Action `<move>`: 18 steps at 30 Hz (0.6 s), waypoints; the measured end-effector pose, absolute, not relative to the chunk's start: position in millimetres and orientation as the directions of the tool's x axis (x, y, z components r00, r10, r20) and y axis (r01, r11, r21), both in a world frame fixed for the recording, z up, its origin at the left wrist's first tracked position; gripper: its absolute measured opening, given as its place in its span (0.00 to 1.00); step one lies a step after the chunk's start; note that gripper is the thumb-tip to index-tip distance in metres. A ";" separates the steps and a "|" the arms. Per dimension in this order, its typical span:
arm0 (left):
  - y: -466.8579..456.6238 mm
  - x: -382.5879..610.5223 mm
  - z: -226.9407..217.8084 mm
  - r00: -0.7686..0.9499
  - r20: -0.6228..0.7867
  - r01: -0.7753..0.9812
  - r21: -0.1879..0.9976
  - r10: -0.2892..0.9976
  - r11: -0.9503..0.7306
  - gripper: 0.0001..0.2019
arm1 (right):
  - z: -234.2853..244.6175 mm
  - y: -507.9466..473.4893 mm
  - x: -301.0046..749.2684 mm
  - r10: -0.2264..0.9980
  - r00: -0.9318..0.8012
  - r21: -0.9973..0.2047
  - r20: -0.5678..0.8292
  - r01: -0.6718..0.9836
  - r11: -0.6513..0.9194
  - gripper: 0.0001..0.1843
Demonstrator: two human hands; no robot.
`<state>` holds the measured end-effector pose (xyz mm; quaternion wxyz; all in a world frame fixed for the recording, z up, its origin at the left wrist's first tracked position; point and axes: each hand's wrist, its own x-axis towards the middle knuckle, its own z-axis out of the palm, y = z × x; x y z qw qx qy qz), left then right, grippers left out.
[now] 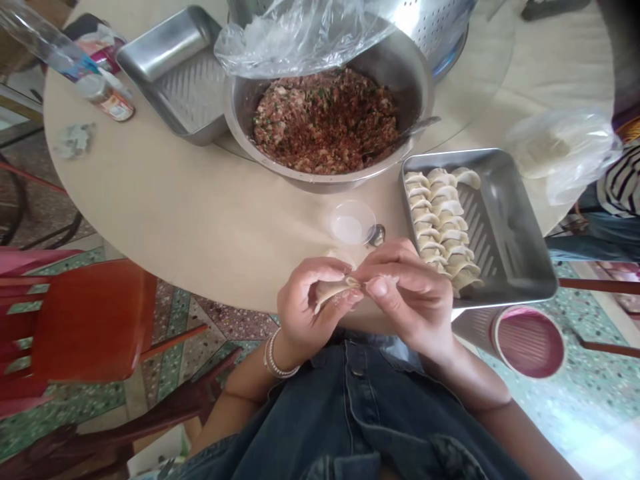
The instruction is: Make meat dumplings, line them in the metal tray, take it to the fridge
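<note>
Both hands meet at the near edge of a round beige table [175, 213]. My left hand [313, 303] cups a pale folded dumpling [334, 290], fingers curled round it. My right hand [407, 290] pinches the dumpling's edge between thumb and fingers. Just right of the hands, a metal tray [510, 233] holds several finished dumplings [443, 220] in rows. Beyond the hands stands a large steel bowl [415, 87] of minced meat filling [325, 120], with a utensil handle resting on its rim.
A small clear cup [353, 222] sits just beyond the hands. An empty metal tray [175, 73], bottles [107, 97], plastic bags [300, 33] and a colander [440, 27] are farther back. Red chairs [85, 320] stand left, a pink-topped stool [530, 340] right. A person's striped sleeve [623, 180] shows far right.
</note>
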<state>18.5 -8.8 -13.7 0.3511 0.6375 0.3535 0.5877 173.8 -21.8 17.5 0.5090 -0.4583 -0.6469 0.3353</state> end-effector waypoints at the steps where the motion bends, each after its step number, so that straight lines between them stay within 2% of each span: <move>1: -9.5 18.3 -14.1 0.045 0.463 -0.005 0.886 0.885 -0.464 0.19 | 17.3 -22.4 174.5 0.928 -0.088 -0.894 0.363 0.247 0.373 0.07; 3: -10.3 17.9 -14.0 0.072 0.374 -0.062 0.927 0.925 -0.371 0.21 | 16.7 -23.9 175.9 0.916 -0.137 -0.885 0.378 0.238 0.401 0.12; 6: -9.6 17.9 -13.8 0.217 0.223 -0.150 0.969 0.950 -0.194 0.14 | 13.5 -27.0 176.3 0.915 -0.165 -0.890 0.367 0.223 0.397 0.17; 8: -8.2 18.7 -15.2 0.264 0.138 -0.271 0.960 0.955 -0.064 0.11 | 8.5 -29.9 174.6 0.925 -0.135 -0.908 0.355 0.185 0.376 0.19; 10: -6.1 19.9 -17.3 0.234 0.096 -0.400 0.917 0.967 0.006 0.11 | 1.1 -33.8 170.6 0.940 -0.096 -0.930 0.327 0.145 0.338 0.21; 12: -3.8 21.2 -18.6 0.166 0.092 -0.472 0.882 0.982 -0.002 0.10 | -7.4 -39.0 165.0 0.952 -0.107 -0.945 0.285 0.133 0.298 0.27; 14: -2.4 22.5 -19.1 0.098 0.107 -0.470 0.881 0.989 -0.048 0.08 | -14.5 -45.1 158.6 0.949 -0.201 -0.944 0.242 0.177 0.279 0.37; 16: -2.3 23.9 -19.4 0.040 0.143 -0.414 0.903 0.989 -0.114 0.07 | -18.7 -50.8 152.6 0.922 -0.312 -0.921 0.232 0.235 0.311 0.47; 18: -3.5 25.1 -20.0 -0.014 0.207 -0.320 0.926 0.978 -0.201 0.06 | -19.7 -54.4 147.9 0.895 -0.373 -0.900 0.245 0.256 0.353 0.53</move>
